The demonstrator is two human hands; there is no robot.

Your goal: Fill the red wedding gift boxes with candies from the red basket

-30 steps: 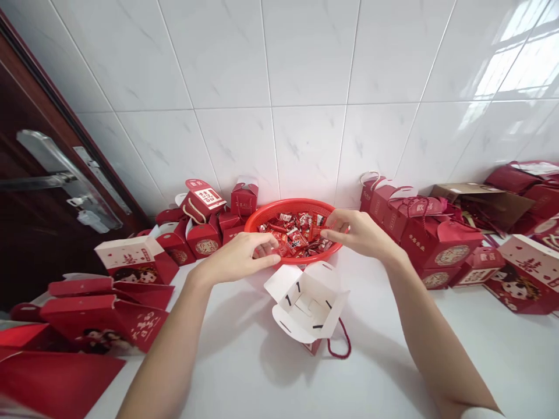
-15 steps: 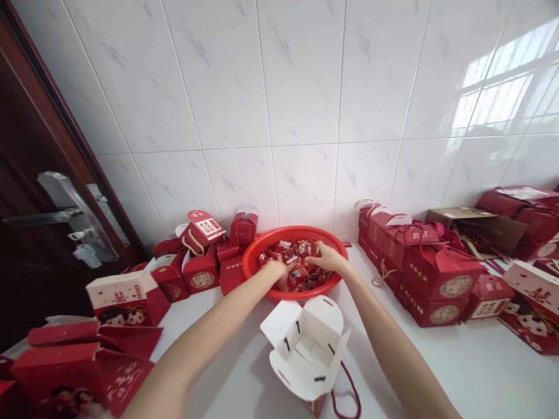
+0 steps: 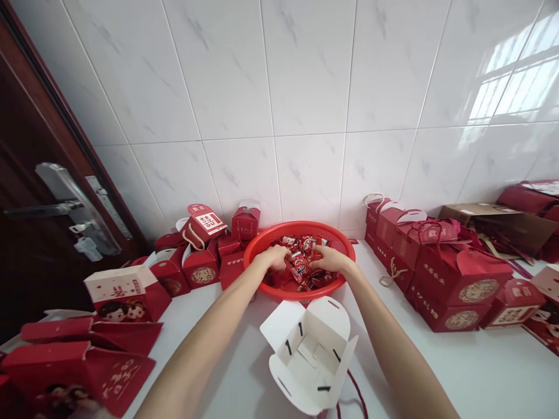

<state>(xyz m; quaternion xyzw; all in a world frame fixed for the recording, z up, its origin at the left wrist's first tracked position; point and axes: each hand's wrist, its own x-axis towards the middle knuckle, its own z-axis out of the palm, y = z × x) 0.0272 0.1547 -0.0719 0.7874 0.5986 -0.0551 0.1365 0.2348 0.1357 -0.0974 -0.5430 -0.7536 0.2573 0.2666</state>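
Both hands are inside a red plastic basket (image 3: pixel 345 244) of small red wrapped packets (image 3: pixel 299 265). My left hand (image 3: pixel 276 258) is at the left of the packets, its fingers curled and their tips partly hidden among them. On the right, my right hand (image 3: pixel 326 259) reaches in with fingers bent against the packets; whether it grips one is unclear. An open box with a white inside (image 3: pixel 308 355) stands just in front of the basket, its flaps spread and a dark red cord beside it.
Red gift boxes (image 3: pixel 201 267) crowd the left side, with more (image 3: pixel 120 297) nearer. Stacked red boxes (image 3: pixel 458 279) and an open brown carton (image 3: pixel 493 218) stand on the right. A tiled wall (image 3: pixel 305 87) rises behind; a door handle (image 3: pixel 78 206) is at far left.
My left hand has shifted up and left over the packets, its back now more visible. My right hand stays at the right side with fingers lower. The view has shifted slightly.
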